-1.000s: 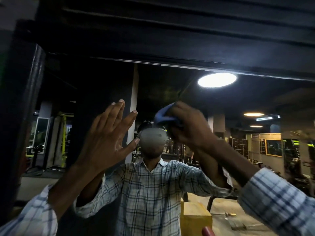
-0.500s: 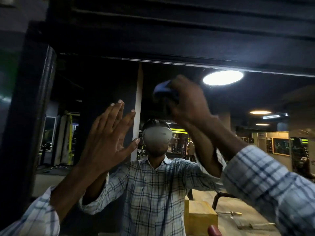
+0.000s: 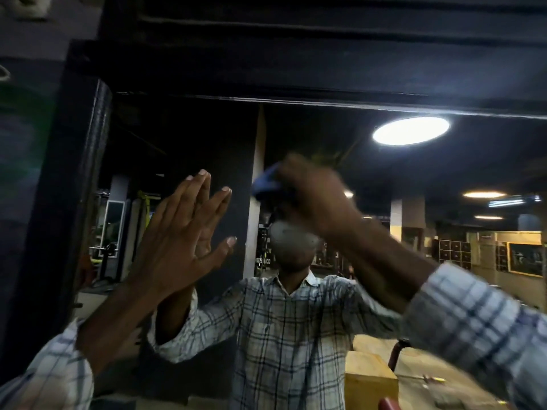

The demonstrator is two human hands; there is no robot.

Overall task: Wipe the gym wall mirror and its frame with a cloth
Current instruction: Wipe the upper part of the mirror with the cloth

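Observation:
The wall mirror point(image 3: 384, 179) fills the view and reflects a dim gym and a person in a checked shirt. Its dark frame point(image 3: 74, 179) runs up the left side and across the top. My right hand point(image 3: 313, 196) is raised at the centre, blurred, and holds a blue cloth point(image 3: 266, 182) bunched against the glass. My left hand point(image 3: 183, 232) rests flat on the mirror to the left of it, fingers spread and touching their own reflection.
A dark wall lies left of the frame and a dark beam point(image 3: 325, 54) above it. Reflected in the glass are a round ceiling light point(image 3: 411, 130), a pale pillar point(image 3: 254, 202), a yellow wooden box point(image 3: 370, 383) and gym machines.
My right hand rose with the cloth toward the top of the mirror, then came back down a little toward the centre. My left hand stayed pressed on the glass.

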